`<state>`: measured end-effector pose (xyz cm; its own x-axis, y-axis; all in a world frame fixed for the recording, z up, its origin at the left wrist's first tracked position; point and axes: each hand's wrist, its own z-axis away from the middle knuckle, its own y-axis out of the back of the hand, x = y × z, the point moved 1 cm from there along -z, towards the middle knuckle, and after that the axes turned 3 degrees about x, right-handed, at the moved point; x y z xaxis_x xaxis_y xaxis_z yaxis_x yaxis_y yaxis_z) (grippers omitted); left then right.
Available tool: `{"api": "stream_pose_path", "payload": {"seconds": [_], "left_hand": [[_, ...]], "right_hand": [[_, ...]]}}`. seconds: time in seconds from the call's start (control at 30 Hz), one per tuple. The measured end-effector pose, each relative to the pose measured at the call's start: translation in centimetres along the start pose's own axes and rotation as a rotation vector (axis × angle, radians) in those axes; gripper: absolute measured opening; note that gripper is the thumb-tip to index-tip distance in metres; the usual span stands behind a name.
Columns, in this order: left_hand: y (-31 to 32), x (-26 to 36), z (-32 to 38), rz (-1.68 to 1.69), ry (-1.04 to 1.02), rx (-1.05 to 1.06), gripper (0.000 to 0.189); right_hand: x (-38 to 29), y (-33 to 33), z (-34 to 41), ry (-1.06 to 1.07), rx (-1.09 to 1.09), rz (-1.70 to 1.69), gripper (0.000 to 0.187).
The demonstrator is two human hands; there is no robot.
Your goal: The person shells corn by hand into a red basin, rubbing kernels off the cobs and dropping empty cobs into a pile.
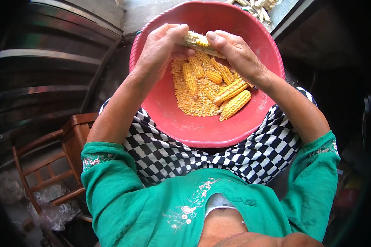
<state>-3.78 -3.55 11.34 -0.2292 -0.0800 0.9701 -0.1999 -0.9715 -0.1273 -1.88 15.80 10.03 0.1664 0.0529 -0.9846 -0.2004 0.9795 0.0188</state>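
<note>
My left hand (162, 46) and my right hand (235, 51) grip opposite ends of one corn cob (198, 41), held over a red plastic basin (201, 132). The cob is mostly stripped, with a small patch of yellow kernels between the two thumbs. Below it, inside the basin, loose corn kernels (185, 103) form a layer. Several ears of dried yellow corn lie on them, one ear (236, 105) at the lower right and another ear (190, 81) further left. My right hand hides part of the corn behind it.
The basin rests at my knees, against black-and-white checked trousers (173, 154). Bare cobs (261, 9) are heaped on the floor past its far rim. A wooden chair (77, 129) stands at the left, near a ridged metal shutter or door (49, 55) and clear plastic bags (57, 213).
</note>
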Motion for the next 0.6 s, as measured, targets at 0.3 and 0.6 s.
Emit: {"api": "stream_pose_path", "payload": {"seconds": [0.3, 0.6], "left_hand": [[0.0, 0.6, 0.3, -0.087, -0.14, 0.043, 0.026], [0.3, 0.2, 0.2, -0.173, -0.1, -0.006, 0.034]], "right_hand": [[-0.4, 0.6, 0.0, -0.084, -0.298, -0.125, 0.046], [-1.1, 1.6, 0.2, -0.013, -0.463, 0.018, 0.032]]}}
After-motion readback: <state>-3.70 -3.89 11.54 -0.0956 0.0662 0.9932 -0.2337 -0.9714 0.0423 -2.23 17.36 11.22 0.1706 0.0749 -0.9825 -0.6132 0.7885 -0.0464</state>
